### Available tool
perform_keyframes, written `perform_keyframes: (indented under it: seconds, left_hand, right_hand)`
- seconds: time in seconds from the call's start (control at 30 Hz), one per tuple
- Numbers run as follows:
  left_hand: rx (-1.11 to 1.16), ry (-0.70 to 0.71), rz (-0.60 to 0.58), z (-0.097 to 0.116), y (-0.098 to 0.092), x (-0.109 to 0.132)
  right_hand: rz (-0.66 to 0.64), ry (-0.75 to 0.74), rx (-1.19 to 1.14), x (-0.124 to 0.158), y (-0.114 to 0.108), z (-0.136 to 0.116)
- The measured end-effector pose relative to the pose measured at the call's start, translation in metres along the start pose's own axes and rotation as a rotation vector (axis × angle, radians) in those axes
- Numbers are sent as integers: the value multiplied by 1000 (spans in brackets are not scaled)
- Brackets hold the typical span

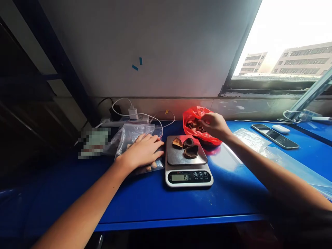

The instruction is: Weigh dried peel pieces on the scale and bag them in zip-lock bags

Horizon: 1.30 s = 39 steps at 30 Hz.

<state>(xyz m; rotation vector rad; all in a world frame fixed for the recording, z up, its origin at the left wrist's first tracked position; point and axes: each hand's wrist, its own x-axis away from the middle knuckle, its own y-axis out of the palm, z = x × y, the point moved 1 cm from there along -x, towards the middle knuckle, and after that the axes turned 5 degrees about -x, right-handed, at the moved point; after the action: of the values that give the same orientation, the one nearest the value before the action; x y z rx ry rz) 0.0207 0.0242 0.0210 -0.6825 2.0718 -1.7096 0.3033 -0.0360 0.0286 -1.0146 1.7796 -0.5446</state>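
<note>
A small kitchen scale (188,176) stands on the blue table (181,204). Three dark dried pieces (188,148) lie on its steel plate. Its display is lit. Behind it a red plastic bag (193,116) holds more dried pieces. My right hand (214,125) reaches into the red bag's mouth with fingers curled; what they pinch is hidden. My left hand (142,150) lies flat, fingers stretched, on a clear plastic bag (129,135) with light-coloured pieces inside, just left of the scale.
A power strip (124,121) with a white charger (132,113) and cables sits by the wall. A phone (275,136) and a white mouse (281,129) lie at the right. Clear plastic sheets (272,152) lie right of the scale. A window is at upper right.
</note>
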Motion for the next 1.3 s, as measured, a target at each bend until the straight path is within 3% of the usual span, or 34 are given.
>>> perform_keyframes:
  seconds: [0.1, 0.17, 0.33, 0.37, 0.43, 0.6, 0.77, 1.03, 1.3]
  left_hand:
    - [-26, 14, 1, -1, 2, -2]
    - [-37, 17, 5, -2, 3, -3]
    - [-40, 29, 18, -4, 5, -4]
    - [-37, 29, 19, -4, 5, -4]
    - [-37, 21, 20, -3, 4, -3]
    - [-63, 14, -11, 2, -1, -2]
    - [-81, 19, -20, 3, -2, -2]
    - [-67, 23, -34, 3, -3, -1]
    - [-80, 30, -44, 4, -4, -3]
  right_hand:
    - [176, 55, -110, 32, -16, -13]
    - [204, 107, -239, 45, -22, -24]
    - [-319, 197, -763, 49, -21, -33]
    - [-364, 198, -834, 49, -19, -31]
    - [-324, 196, -883, 47, -15, -26]
    - [-61, 140, -599, 48, 2, -25]
    - [-89, 111, -435, 52, 16, -36]
    - [304, 83, -346, 44, -32, -13]
    - [324, 179, -125, 39, -46, 10]
